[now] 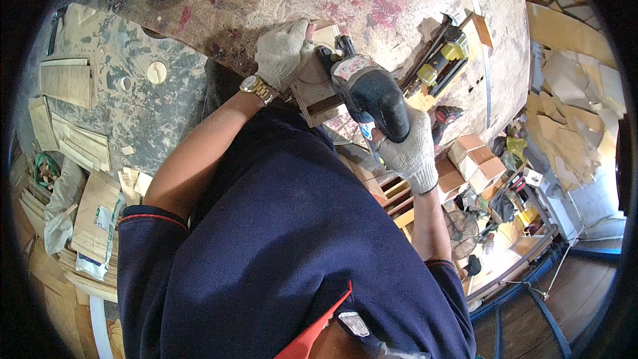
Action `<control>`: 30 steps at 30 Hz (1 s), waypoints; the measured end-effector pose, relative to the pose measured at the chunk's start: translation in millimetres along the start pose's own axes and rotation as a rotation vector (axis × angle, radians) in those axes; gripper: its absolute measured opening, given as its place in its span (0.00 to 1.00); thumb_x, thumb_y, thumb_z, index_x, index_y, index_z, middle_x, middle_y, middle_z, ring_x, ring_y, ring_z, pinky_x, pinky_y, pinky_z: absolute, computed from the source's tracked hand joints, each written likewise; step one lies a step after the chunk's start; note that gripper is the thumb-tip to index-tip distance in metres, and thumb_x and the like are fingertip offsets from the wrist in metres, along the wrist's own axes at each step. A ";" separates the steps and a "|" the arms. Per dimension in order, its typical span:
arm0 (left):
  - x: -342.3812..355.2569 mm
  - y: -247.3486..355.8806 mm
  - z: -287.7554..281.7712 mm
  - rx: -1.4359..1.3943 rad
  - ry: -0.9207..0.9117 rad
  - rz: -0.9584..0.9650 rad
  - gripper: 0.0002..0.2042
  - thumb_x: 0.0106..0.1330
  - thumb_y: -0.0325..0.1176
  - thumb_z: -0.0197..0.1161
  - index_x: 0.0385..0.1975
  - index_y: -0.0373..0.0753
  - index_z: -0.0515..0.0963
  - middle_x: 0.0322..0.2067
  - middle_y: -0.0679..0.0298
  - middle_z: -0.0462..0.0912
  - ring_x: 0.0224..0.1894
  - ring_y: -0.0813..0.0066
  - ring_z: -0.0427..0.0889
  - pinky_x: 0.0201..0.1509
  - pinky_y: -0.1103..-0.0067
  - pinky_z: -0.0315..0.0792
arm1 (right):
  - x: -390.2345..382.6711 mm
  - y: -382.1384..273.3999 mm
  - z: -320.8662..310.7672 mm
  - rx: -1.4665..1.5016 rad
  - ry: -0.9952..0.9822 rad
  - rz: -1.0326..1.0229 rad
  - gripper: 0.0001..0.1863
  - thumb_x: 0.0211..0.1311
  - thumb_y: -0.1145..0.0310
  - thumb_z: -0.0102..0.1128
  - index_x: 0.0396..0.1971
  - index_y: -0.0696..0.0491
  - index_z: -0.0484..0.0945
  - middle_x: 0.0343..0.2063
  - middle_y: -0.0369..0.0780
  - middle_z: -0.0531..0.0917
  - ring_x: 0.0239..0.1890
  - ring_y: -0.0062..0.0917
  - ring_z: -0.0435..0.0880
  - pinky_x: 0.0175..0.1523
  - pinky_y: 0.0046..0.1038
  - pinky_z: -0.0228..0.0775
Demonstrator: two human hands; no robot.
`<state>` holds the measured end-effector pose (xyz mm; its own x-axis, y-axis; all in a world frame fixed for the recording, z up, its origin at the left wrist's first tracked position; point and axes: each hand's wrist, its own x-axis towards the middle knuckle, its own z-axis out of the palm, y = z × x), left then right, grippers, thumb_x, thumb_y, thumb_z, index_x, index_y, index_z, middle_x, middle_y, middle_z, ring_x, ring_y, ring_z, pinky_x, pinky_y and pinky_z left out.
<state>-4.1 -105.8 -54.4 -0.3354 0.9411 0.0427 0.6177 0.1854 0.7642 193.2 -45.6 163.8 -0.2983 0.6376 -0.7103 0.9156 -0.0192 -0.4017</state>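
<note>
My left hand point(282, 56), in a white knit glove with a bare fingertip showing, is closed on the upper left part of a small wooden box point(319, 108). The box rests at the near edge of the stained workbench point(266, 0). A curved outline shows on its panel. My right hand point(410, 153), gloved too, wraps round the rear handle of a dark power tool that looks like a jigsaw point(365, 86). The jigsaw's front end lies over the right side of the box. Its blade is hidden from me.
A yellow-and-black nail gun point(442, 60) lies right on the bench, with a cordless drill point(446, 118) nearer. Wooden boxes point(476, 163) and a fan point(460, 233) stand lower right. Plywood pieces point(70, 83) and a round wooden disc point(156, 72) lie left. Wood scraps point(565, 93) pile far right.
</note>
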 end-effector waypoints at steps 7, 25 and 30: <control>-1.2 -2.4 0.9 0.003 0.016 0.042 0.12 0.75 0.40 0.56 0.39 0.38 0.79 0.31 0.54 0.85 0.34 0.53 0.85 0.38 0.63 0.79 | 5.0 0.7 -2.1 -0.015 0.004 -0.047 0.18 0.46 0.68 0.65 0.40 0.59 0.82 0.20 0.47 0.82 0.23 0.35 0.83 0.35 0.36 0.74; 0.8 -4.1 1.4 -0.021 0.038 0.084 0.14 0.76 0.40 0.52 0.38 0.36 0.79 0.31 0.51 0.85 0.33 0.51 0.85 0.37 0.61 0.79 | 19.9 -6.3 -24.7 -0.127 -0.108 -0.105 0.17 0.43 0.71 0.65 0.38 0.59 0.81 0.23 0.48 0.82 0.27 0.38 0.83 0.36 0.37 0.74; 0.5 -3.8 0.7 -0.013 0.040 0.090 0.13 0.76 0.39 0.54 0.40 0.36 0.80 0.32 0.52 0.85 0.34 0.51 0.85 0.37 0.62 0.80 | 25.2 -10.0 -30.6 -0.171 -0.149 -0.095 0.18 0.43 0.69 0.65 0.38 0.59 0.81 0.21 0.51 0.81 0.27 0.43 0.85 0.37 0.37 0.74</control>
<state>-6.2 -105.8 -57.7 -0.3068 0.9418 0.1373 0.6374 0.0962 0.7645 184.8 -5.8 167.5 -0.4099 0.5098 -0.7564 0.9102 0.1740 -0.3759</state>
